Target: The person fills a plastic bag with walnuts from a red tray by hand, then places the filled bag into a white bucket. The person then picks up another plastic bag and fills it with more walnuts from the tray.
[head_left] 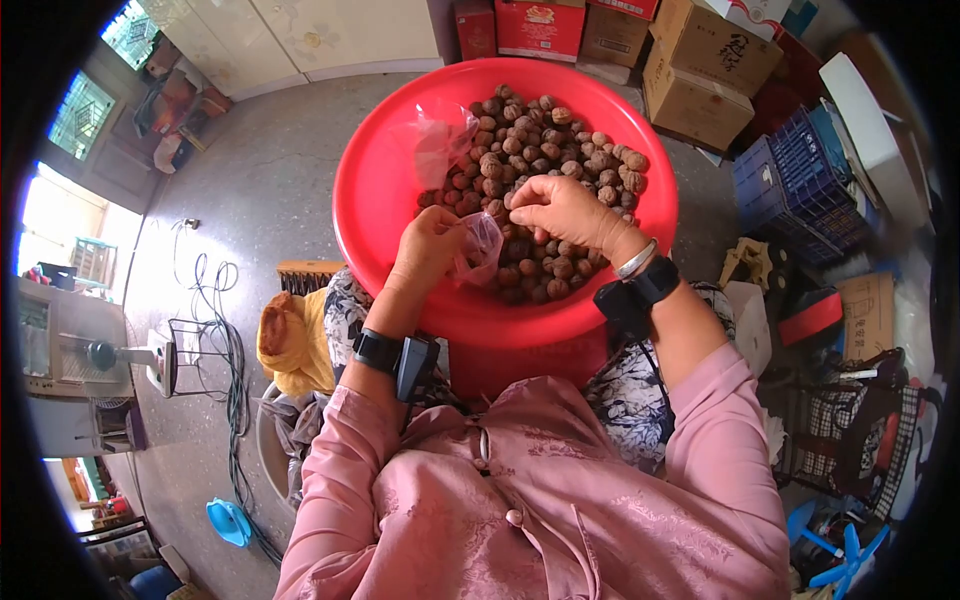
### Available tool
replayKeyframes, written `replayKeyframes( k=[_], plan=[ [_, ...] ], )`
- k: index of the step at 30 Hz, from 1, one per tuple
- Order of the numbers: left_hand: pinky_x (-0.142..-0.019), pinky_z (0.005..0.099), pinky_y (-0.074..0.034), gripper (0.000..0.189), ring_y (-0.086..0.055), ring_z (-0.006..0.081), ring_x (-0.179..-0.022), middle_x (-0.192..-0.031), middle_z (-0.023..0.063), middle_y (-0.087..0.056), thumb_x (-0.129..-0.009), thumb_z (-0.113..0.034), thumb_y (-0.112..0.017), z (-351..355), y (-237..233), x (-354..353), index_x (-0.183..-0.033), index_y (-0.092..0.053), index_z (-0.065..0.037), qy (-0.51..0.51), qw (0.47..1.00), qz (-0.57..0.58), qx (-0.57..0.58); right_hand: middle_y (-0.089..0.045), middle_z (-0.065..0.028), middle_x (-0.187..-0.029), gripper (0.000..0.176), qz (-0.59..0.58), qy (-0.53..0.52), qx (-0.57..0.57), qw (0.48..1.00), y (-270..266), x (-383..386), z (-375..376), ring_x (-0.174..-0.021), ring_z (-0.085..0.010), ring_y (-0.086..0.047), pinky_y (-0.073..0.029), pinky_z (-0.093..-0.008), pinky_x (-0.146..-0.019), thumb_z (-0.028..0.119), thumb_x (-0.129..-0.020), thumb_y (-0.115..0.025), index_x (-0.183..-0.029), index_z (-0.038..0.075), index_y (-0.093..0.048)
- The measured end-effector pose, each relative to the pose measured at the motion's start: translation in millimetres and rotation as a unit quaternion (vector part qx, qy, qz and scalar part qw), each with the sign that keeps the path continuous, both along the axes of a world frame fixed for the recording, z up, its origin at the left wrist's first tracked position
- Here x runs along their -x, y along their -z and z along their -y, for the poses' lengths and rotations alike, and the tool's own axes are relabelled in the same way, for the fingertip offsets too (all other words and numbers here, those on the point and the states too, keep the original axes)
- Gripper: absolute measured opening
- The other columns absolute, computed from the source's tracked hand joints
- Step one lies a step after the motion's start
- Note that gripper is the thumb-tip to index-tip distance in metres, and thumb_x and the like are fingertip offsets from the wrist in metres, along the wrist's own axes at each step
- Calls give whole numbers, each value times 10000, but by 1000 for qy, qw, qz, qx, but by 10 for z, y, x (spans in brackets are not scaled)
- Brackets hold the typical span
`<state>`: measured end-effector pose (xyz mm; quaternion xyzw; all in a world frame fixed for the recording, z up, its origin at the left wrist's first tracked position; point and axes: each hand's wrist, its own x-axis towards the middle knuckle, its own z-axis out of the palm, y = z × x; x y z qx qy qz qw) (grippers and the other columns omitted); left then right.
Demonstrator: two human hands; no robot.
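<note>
A wide red plastic basin point(375, 215) stands before me, holding a heap of walnuts point(550, 150). My left hand point(428, 245) is closed on the edge of a small clear plastic bag point(480, 250), which hangs over the near part of the basin. Just right of the bag's mouth, my right hand point(572, 212) hovers over the walnuts with thumb and fingers pinched together. What that pinch holds, if anything, is too small to make out. Another clear plastic bag point(440, 140) lies at the heap's left side.
Cardboard boxes point(700, 75) are stacked behind the basin at the right, near blue plastic crates point(800, 185). On the left floor lie a black cable point(235, 400), a brush point(308, 272) and a yellow cloth item point(300, 340). A fan point(100, 355) stands farther left.
</note>
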<state>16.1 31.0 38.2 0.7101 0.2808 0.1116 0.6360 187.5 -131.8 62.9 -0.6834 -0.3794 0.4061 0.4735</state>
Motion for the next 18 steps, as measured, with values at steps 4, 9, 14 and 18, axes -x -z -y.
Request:
replayKeyframes(
  k=[4,9,14,18],
  plan=[
    [-356,302,-449,102,-575,181,-434,-711,126,-639,-889,-60,-576,-15,18,-3,-942,-546,22,3,1000,9,19,-684,-54,-832,147,186,12,71,980,123,-162,109,-723,-141,-642,-532,-299,-667,108,-810,-723,-926,36,-670],
    [-349,301,-445,88,-563,185,-414,-692,126,-634,-891,-55,-565,-5,-24,0,-930,-531,16,12,1000,7,13,-703,-169,-944,223,339,-104,186,916,222,-129,214,-913,-326,-680,-530,-395,-801,29,-736,-662,-952,66,-704],
    [-349,295,-435,94,-552,177,-403,-684,125,-633,-899,-64,-570,2,-58,11,-938,-528,11,12,1000,-5,18,-683,-176,-1054,293,409,-218,239,854,423,-130,258,-1008,-337,-658,-524,-423,-878,33,-743,-660,-1026,84,-719],
    [-349,294,-426,98,-545,167,-399,-678,113,-628,-909,-72,-574,-8,-44,17,-944,-529,8,16,1000,-7,12,-627,-178,-1158,267,472,-216,257,815,415,-58,261,-1089,-360,-611,-509,-433,-923,66,-763,-658,-1020,96,-727]
  ],
)
